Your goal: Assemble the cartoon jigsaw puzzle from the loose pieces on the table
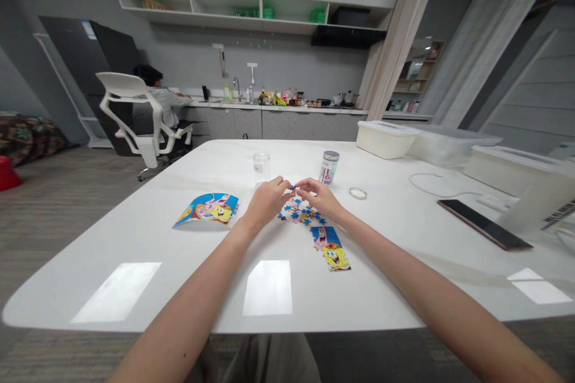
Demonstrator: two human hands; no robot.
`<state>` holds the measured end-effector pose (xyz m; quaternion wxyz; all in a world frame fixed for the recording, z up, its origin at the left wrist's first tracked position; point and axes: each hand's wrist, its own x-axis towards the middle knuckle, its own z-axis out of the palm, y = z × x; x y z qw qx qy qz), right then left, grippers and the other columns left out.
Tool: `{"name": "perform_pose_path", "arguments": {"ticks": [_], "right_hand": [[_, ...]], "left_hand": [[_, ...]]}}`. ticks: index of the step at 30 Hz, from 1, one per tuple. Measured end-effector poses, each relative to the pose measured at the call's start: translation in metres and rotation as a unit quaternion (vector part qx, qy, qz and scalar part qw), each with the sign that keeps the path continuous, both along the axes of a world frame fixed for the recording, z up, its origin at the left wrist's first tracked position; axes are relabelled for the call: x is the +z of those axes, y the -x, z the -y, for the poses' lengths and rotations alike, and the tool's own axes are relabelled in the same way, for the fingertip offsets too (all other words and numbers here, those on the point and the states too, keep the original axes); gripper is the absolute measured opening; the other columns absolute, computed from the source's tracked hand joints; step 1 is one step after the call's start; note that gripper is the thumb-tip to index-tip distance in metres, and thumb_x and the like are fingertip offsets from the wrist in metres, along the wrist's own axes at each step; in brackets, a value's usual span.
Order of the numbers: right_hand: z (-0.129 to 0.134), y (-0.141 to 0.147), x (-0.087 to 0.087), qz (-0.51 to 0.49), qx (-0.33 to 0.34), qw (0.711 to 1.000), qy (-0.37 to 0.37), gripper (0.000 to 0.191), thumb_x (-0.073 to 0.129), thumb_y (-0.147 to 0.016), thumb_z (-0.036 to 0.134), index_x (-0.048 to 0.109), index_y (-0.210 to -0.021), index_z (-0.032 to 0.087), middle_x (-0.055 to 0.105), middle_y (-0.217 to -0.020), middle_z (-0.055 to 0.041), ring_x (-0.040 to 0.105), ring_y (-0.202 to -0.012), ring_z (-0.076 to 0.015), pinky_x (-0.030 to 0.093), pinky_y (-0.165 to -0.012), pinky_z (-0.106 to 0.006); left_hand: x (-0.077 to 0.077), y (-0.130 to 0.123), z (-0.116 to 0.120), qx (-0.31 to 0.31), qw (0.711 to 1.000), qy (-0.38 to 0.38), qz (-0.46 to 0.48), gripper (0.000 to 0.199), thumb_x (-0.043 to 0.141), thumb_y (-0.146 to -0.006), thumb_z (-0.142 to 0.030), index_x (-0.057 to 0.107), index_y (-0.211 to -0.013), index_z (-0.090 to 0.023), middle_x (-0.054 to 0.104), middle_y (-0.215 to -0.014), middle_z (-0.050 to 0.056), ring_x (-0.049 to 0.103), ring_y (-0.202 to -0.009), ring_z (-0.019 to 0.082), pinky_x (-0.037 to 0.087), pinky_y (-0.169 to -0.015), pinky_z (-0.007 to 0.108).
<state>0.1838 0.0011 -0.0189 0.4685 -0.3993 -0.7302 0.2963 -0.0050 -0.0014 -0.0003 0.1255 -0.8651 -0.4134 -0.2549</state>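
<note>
Both hands meet over a small heap of loose puzzle pieces (302, 214) in the middle of the white table. My left hand (268, 198) has its fingers closed on a small blue puzzle piece (292, 188). Close beside it, my right hand (320, 196) pinches at the same spot, its fingertips together; what it holds is too small to make out. Nearer to me lies a partly joined puzzle (332, 248) with a pink figure and a yellow figure. A curved picture sheet (209, 209) with similar figures rests at the left.
An open clear jar (261, 166) and a lidded can (329, 167) stand behind the hands. A round lid (358, 193) lies right of the can. A phone (484, 224), cable and plastic boxes (386, 139) are at the right. A person (164, 102) sits beyond the table.
</note>
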Motion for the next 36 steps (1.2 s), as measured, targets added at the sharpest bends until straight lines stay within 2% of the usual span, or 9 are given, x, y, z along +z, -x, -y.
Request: {"name": "perform_pose_path", "arguments": {"ticks": [9, 19, 30, 36], "right_hand": [[0.004, 0.001, 0.002, -0.005, 0.017, 0.999, 0.034, 0.030, 0.060, -0.081, 0.044, 0.059, -0.099, 0.020, 0.063, -0.076, -0.0010, 0.059, -0.066, -0.0138, 0.041, -0.044, -0.020], [-0.003, 0.001, -0.006, -0.033, 0.024, 0.997, 0.058, 0.024, 0.058, -0.082, 0.042, 0.054, -0.085, 0.019, 0.059, -0.073, 0.0012, 0.055, -0.060, -0.0108, 0.040, -0.043, -0.018], [-0.004, 0.004, -0.007, -0.058, 0.041, 0.996, 0.062, 0.022, 0.058, -0.079, 0.040, 0.051, -0.081, 0.019, 0.057, -0.068, 0.0025, 0.054, -0.054, -0.0097, 0.039, -0.041, -0.019], [-0.002, 0.006, -0.008, -0.056, 0.047, 0.995, 0.075, 0.022, 0.057, -0.079, 0.038, 0.050, -0.087, 0.019, 0.059, -0.072, 0.0021, 0.055, -0.055, -0.0095, 0.037, -0.040, -0.018]], "left_hand": [[-0.001, 0.000, 0.000, -0.008, 1.000, -0.013, -0.003, 0.019, 0.051, -0.096, -0.033, 0.062, -0.097, -0.017, 0.064, -0.090, 0.005, 0.064, -0.080, 0.018, 0.045, -0.070, 0.028], [-0.005, -0.007, -0.001, -0.003, 0.999, -0.027, -0.032, 0.023, 0.045, -0.099, -0.027, 0.063, -0.089, -0.017, 0.062, -0.084, 0.005, 0.061, -0.076, 0.017, 0.043, -0.069, 0.028], [-0.005, -0.006, -0.001, -0.012, 0.999, -0.039, -0.022, 0.020, 0.049, -0.097, -0.026, 0.064, -0.088, -0.016, 0.062, -0.084, 0.005, 0.061, -0.076, 0.017, 0.043, -0.068, 0.028], [-0.002, -0.003, -0.002, -0.017, 0.998, -0.044, -0.029, 0.017, 0.051, -0.096, -0.023, 0.065, -0.088, -0.017, 0.060, -0.083, 0.004, 0.059, -0.073, 0.016, 0.042, -0.067, 0.028]]}}
